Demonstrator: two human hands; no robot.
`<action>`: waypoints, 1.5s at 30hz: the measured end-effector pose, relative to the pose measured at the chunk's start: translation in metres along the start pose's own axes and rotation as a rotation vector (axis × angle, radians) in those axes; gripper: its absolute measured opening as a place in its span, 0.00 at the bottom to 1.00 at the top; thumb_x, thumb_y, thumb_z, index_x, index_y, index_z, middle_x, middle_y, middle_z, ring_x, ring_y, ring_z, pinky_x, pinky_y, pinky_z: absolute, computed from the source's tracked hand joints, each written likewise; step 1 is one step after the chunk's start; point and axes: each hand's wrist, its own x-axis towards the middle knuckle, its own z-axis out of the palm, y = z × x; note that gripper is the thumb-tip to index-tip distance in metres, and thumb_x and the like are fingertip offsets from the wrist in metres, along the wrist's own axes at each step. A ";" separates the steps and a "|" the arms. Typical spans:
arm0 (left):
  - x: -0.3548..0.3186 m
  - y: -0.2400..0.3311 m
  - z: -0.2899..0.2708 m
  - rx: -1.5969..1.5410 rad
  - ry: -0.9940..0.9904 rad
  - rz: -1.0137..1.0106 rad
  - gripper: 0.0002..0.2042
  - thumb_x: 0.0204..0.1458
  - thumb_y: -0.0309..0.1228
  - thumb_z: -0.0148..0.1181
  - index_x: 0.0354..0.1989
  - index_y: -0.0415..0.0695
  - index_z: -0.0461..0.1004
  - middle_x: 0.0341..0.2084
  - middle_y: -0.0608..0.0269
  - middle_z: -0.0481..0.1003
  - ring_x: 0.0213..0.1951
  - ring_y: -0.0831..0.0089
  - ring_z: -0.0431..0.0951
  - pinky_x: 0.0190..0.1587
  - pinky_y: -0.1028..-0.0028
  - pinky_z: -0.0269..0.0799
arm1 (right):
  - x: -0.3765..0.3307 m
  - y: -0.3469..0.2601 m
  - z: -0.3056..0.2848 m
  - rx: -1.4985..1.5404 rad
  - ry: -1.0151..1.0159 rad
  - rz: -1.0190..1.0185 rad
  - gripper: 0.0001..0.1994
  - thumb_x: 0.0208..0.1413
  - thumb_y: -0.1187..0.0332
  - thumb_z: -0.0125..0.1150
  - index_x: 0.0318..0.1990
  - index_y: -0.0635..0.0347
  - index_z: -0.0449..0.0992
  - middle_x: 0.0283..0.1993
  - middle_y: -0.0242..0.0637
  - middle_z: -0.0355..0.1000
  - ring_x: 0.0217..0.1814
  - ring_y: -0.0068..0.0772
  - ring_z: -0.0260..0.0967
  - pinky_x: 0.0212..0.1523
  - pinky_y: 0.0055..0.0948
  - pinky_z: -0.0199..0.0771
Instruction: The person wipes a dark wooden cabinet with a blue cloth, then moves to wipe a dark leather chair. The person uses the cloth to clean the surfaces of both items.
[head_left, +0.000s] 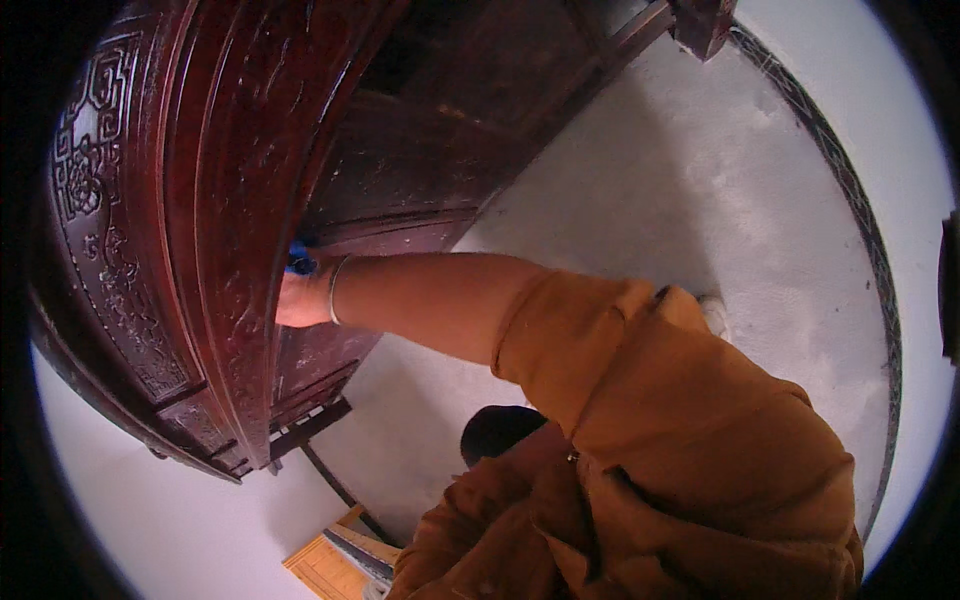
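Right hand [300, 298] is pressed to the carved dark-wood cabinet [200, 200], fingers hidden behind its edge; grip cannot be told. Blue cloth [300, 262] sits just above the hand, against the wood. Left hand not visible. Pale floor [680, 200] beyond.

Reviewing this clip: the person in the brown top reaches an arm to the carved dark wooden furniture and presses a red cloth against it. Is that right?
Not quite. The head view shows the cloth is blue, not red. The rest holds: the person in the brown top reaches an arm to the carved dark wooden furniture, and the hand presses the cloth against it. Which hand it is cannot be told.
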 end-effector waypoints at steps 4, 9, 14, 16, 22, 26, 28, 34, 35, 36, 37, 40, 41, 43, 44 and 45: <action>0.008 0.016 -0.005 0.081 0.046 0.388 0.23 0.46 0.32 0.62 0.54 0.48 0.75 0.56 0.58 0.72 0.56 0.53 0.72 0.57 0.57 0.68 | -0.010 0.055 -0.106 0.318 -0.178 -0.074 0.21 0.56 0.69 0.55 0.58 0.48 0.76 0.67 0.38 0.67 0.70 0.46 0.62 0.72 0.43 0.58; 0.021 0.035 -0.005 0.298 0.100 0.690 0.21 0.53 0.37 0.56 0.56 0.47 0.75 0.58 0.55 0.71 0.57 0.52 0.71 0.58 0.57 0.67 | -0.018 0.167 -0.277 -0.095 -0.401 0.046 0.15 0.52 0.66 0.57 0.48 0.43 0.80 0.60 0.38 0.72 0.63 0.43 0.69 0.62 0.43 0.70; 0.019 0.035 -0.004 0.363 0.064 0.655 0.21 0.49 0.35 0.58 0.53 0.49 0.77 0.57 0.58 0.72 0.58 0.52 0.71 0.58 0.57 0.68 | -0.048 0.219 -0.322 -0.207 0.068 0.271 0.19 0.37 0.79 0.64 0.40 0.51 0.75 0.49 0.40 0.67 0.52 0.51 0.62 0.52 0.44 0.67; 0.017 0.030 -0.006 0.312 0.090 0.665 0.20 0.50 0.36 0.57 0.53 0.49 0.77 0.56 0.57 0.72 0.58 0.52 0.72 0.58 0.56 0.68 | -0.067 0.214 -0.306 -0.180 0.115 0.391 0.19 0.36 0.79 0.64 0.41 0.54 0.73 0.48 0.46 0.64 0.52 0.56 0.60 0.54 0.48 0.65; 0.018 0.020 -0.005 0.168 -0.023 0.394 0.17 0.59 0.40 0.52 0.51 0.48 0.78 0.57 0.55 0.72 0.57 0.52 0.72 0.58 0.57 0.67 | -0.146 0.169 -0.287 -0.035 -0.358 0.712 0.19 0.36 0.78 0.64 0.41 0.57 0.71 0.46 0.50 0.62 0.52 0.60 0.61 0.56 0.52 0.63; 0.020 0.030 -0.003 0.330 0.091 0.620 0.18 0.63 0.42 0.47 0.52 0.46 0.77 0.57 0.55 0.72 0.57 0.51 0.72 0.58 0.58 0.67 | -0.145 0.187 -0.315 -0.054 -0.136 0.841 0.20 0.40 0.77 0.65 0.45 0.55 0.73 0.48 0.48 0.63 0.53 0.58 0.61 0.57 0.53 0.63; 0.024 0.035 -0.003 0.296 0.076 0.646 0.20 0.63 0.43 0.46 0.52 0.45 0.77 0.57 0.54 0.72 0.58 0.52 0.71 0.59 0.57 0.66 | -0.126 0.212 -0.321 -0.011 0.098 0.678 0.21 0.42 0.74 0.66 0.48 0.52 0.74 0.51 0.47 0.65 0.54 0.56 0.62 0.56 0.55 0.63; 0.032 0.042 -0.007 0.318 0.057 0.604 0.20 0.63 0.44 0.48 0.52 0.43 0.78 0.58 0.54 0.72 0.60 0.53 0.70 0.61 0.58 0.65 | -0.110 0.258 -0.312 -0.264 0.133 0.498 0.22 0.42 0.76 0.66 0.49 0.54 0.73 0.53 0.49 0.66 0.56 0.58 0.62 0.56 0.50 0.65; 0.030 0.042 -0.005 0.322 0.079 0.566 0.19 0.62 0.43 0.49 0.51 0.43 0.78 0.58 0.54 0.72 0.60 0.53 0.70 0.61 0.58 0.65 | -0.119 0.255 -0.313 -0.255 0.199 0.619 0.23 0.41 0.76 0.65 0.50 0.56 0.72 0.52 0.49 0.65 0.56 0.60 0.61 0.56 0.51 0.65; 0.026 0.041 -0.002 0.334 0.075 0.555 0.19 0.62 0.43 0.49 0.51 0.43 0.78 0.58 0.54 0.72 0.60 0.53 0.70 0.61 0.58 0.65 | -0.130 0.250 -0.316 -0.214 0.191 0.745 0.24 0.41 0.77 0.64 0.51 0.58 0.70 0.52 0.49 0.64 0.55 0.62 0.61 0.57 0.51 0.64; 0.025 0.040 -0.001 0.325 0.090 0.538 0.19 0.63 0.43 0.49 0.51 0.43 0.78 0.58 0.54 0.72 0.60 0.53 0.69 0.61 0.58 0.65 | -0.140 0.243 -0.320 -0.280 0.236 0.877 0.24 0.42 0.78 0.62 0.51 0.59 0.70 0.52 0.50 0.64 0.55 0.63 0.61 0.56 0.49 0.65; 0.026 0.035 -0.003 0.351 0.063 0.576 0.21 0.64 0.45 0.47 0.51 0.43 0.79 0.58 0.54 0.72 0.61 0.52 0.69 0.61 0.59 0.65 | -0.155 0.226 -0.339 -0.140 0.138 1.097 0.23 0.44 0.80 0.59 0.51 0.61 0.69 0.52 0.51 0.63 0.55 0.62 0.63 0.55 0.44 0.68; 0.027 0.033 -0.004 0.338 0.059 0.571 0.21 0.65 0.46 0.46 0.51 0.43 0.79 0.58 0.54 0.72 0.61 0.52 0.69 0.61 0.59 0.65 | -0.151 0.225 -0.345 -0.062 0.057 1.231 0.22 0.44 0.81 0.58 0.51 0.61 0.68 0.52 0.51 0.63 0.55 0.61 0.63 0.54 0.42 0.69; 0.029 0.029 -0.006 0.314 0.058 0.610 0.22 0.66 0.47 0.44 0.52 0.44 0.79 0.58 0.54 0.72 0.61 0.52 0.69 0.61 0.59 0.65 | -0.122 0.233 -0.354 0.000 0.312 0.907 0.21 0.46 0.78 0.61 0.50 0.59 0.69 0.52 0.55 0.64 0.55 0.62 0.64 0.51 0.47 0.71; 0.029 0.028 -0.007 0.293 0.064 0.614 0.23 0.66 0.48 0.44 0.52 0.45 0.79 0.58 0.54 0.72 0.60 0.52 0.69 0.61 0.59 0.65 | -0.099 0.241 -0.357 -0.047 0.353 0.662 0.20 0.45 0.77 0.62 0.49 0.59 0.70 0.51 0.53 0.64 0.54 0.61 0.64 0.52 0.47 0.71; 0.030 0.027 -0.008 0.294 0.054 0.592 0.22 0.66 0.47 0.43 0.52 0.45 0.78 0.58 0.54 0.72 0.60 0.52 0.69 0.61 0.58 0.65 | -0.075 0.250 -0.358 -0.111 0.341 0.545 0.19 0.45 0.76 0.63 0.48 0.58 0.70 0.50 0.52 0.64 0.53 0.59 0.64 0.52 0.47 0.70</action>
